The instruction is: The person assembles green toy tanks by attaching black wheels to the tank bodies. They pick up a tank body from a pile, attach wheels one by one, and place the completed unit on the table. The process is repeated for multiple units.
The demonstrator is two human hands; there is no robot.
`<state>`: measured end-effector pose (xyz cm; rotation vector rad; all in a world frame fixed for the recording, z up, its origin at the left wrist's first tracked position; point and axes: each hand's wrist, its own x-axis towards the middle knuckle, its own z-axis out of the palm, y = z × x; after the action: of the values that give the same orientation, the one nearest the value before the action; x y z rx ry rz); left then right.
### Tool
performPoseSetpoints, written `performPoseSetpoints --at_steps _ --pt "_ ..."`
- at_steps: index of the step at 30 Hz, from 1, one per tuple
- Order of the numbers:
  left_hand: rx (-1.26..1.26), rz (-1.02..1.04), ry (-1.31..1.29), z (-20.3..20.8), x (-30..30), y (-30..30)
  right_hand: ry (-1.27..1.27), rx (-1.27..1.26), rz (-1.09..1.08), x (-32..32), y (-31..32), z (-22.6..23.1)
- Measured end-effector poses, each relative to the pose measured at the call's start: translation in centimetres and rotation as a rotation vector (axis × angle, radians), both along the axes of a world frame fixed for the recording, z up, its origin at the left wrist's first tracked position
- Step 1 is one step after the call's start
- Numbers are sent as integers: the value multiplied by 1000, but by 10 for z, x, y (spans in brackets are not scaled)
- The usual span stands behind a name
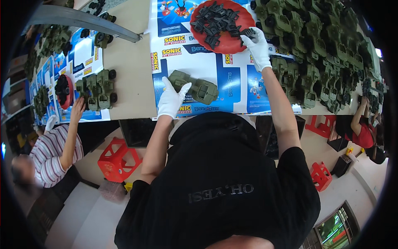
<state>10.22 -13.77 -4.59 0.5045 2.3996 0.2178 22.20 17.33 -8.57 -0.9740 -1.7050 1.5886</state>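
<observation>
On our bench point(132, 81), a red plate point(247, 18) sat beyond the green toy car point(192, 86) our left hand point(171, 98) gripped near the front edge. Our right hand point(258, 50) pinched a black part point(247, 32), likely picking; the next move seemingly called for a clean lift.

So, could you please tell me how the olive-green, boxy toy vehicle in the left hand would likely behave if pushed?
The olive-green, boxy toy vehicle would probably feel stiff, given its crisp moulded edges. With no wheels visible on it, it may slide rather than roll. The shiny blue-and-white printed sheet beneath probably offers little grip.
</observation>
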Motion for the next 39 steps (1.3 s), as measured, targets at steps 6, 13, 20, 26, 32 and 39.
performPoseSetpoints --at_steps 6,13,20,26,32,39 --pt "246 -102 117 -31 -30 46 91 -295 -33 13 6 12" --pt "251 -209 125 -16 -19 71 292 -436 227 61 -29 37" --pt "-11 -243 4 -38 -26 71 -126 -324 301 87 -71 -21" --pt "8 -273 -65 -45 -26 59 -744 669 302 106 -73 -33" --pt "96 -254 -53 -39 -20 56 -771 900 390 85 -76 -22" --pt "148 -299 -173 -35 -27 47 -706 1047 463 53 -61 -30"
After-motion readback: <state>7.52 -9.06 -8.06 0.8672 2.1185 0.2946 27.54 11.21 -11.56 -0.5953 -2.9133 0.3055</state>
